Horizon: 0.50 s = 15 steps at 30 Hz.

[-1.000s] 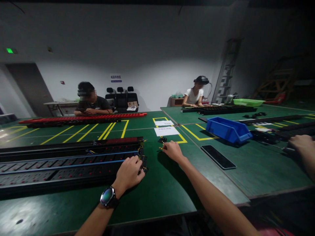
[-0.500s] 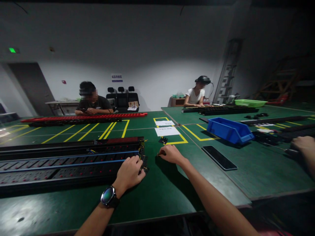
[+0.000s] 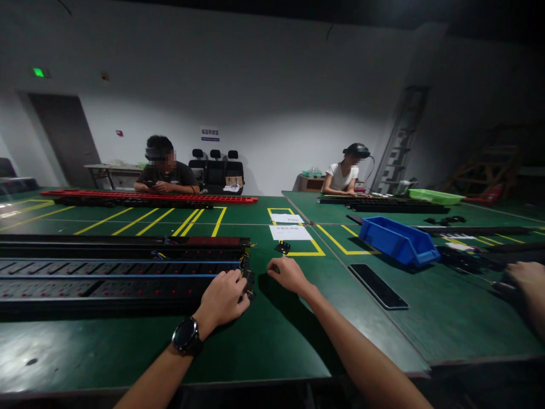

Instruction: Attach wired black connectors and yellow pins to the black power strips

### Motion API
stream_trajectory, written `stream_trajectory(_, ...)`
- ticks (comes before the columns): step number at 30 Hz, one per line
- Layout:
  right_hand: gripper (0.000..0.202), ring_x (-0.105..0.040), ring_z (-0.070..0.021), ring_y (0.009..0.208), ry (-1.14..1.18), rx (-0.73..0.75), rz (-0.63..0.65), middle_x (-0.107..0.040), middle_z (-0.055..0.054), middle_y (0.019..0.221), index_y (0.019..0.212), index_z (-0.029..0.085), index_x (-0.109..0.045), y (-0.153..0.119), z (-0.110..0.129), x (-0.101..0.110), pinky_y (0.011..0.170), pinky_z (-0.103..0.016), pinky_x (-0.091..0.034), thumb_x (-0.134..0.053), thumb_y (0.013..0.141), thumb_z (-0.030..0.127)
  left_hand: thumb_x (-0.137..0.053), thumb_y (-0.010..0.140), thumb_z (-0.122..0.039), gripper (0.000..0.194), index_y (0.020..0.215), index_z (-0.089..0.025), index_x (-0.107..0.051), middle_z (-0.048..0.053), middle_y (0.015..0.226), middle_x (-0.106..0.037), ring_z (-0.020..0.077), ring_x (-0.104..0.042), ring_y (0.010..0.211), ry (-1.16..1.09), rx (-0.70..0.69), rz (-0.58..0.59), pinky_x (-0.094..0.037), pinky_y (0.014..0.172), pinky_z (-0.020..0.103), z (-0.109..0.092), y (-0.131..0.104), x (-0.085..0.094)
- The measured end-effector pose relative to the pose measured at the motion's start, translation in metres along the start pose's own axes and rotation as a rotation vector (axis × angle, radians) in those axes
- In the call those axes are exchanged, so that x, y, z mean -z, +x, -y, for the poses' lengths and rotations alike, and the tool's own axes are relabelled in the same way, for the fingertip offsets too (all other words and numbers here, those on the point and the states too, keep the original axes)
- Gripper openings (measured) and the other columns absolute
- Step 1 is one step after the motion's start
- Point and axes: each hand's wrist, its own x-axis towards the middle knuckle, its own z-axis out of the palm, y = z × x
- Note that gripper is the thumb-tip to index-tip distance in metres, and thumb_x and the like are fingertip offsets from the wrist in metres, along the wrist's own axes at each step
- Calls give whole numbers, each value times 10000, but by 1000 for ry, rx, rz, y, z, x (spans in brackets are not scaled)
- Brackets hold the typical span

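Note:
My left hand (image 3: 225, 298), with a watch on its wrist, rests on the near right end of a long black assembly (image 3: 128, 289) with blue strips and red dots. Its fingers curl over the end, where wires and small fittings show. Just right of that end, my right hand (image 3: 286, 274) is over the green table (image 3: 272, 346), thumb and fingers pressed together. Whatever they pinch, if anything, is too small or hidden to make out. A small black part (image 3: 283, 247) lies beyond my right hand, near white papers (image 3: 290, 232).
A phone (image 3: 378, 286) and blue bin (image 3: 398, 241) lie to the right. At the right edge, another person's hand (image 3: 528, 284) holds a tool. Two people sit across the table, near a red rail (image 3: 149, 196), black rails (image 3: 383, 203) and a green tray (image 3: 436, 196).
My right hand has moved slightly left, closer to the assembly's end. My left hand stays on that end. The view has shifted slightly.

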Motion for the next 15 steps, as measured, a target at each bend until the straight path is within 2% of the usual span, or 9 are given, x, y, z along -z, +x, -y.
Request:
stream_trajectory(3, 123, -670, -181, 781, 213, -63, -118, -758, -28, 885, 925, 209, -730, 20, -5, -12, 708, -271, -466, -621, 879, 243, -582, 887, -271, 145, 954, -175, -666, 100, 1012, -648, 264, -599, 937, -3, 5, -2, -447, 821, 402, 0, -1, -3)
stream_trajectory(5, 133, -673, -183, 778, 298, -62, -200, -758, -38, 885, 930, 191, -715, 38, -6, -20, 718, -278, -483, -616, 875, 259, -591, 880, -273, 144, 950, -174, -668, 99, 1010, -651, 263, -602, 934, -9, 12, -4, -450, 824, 406, 0, -1, -5)
stream_trajectory(7, 177, -679, -189, 788, 330, -57, -258, -757, -36, 881, 1016, 188, -690, 55, -4, -26, 735, -285, -492, -623, 874, 268, -592, 876, -273, 139, 937, -174, -669, 98, 1004, -654, 264, -605, 934, -16, 16, -8, -451, 823, 406, 0, -2, -6)
stream_trajectory(11, 338, -690, -195, 813, 233, -44, -244, -758, -6, 886, 1217, 223, -588, 76, 7, -39, 746, -284, -480, -634, 881, 226, -594, 868, -269, 124, 914, -177, -663, 103, 994, -660, 269, -608, 928, -33, 22, -13, -449, 820, 412, -1, -2, -6)
stream_trajectory(15, 317, -679, -207, 887, 71, -39, -240, -757, -23, 941, 1219, 218, -559, 80, 9, -50, 806, -293, -460, -616, 909, 192, -587, 865, -265, 121, 912, -177, -656, 108, 1000, -659, 272, -609, 918, -38, 15, -8, -450, 810, 420, -1, -2, -5)
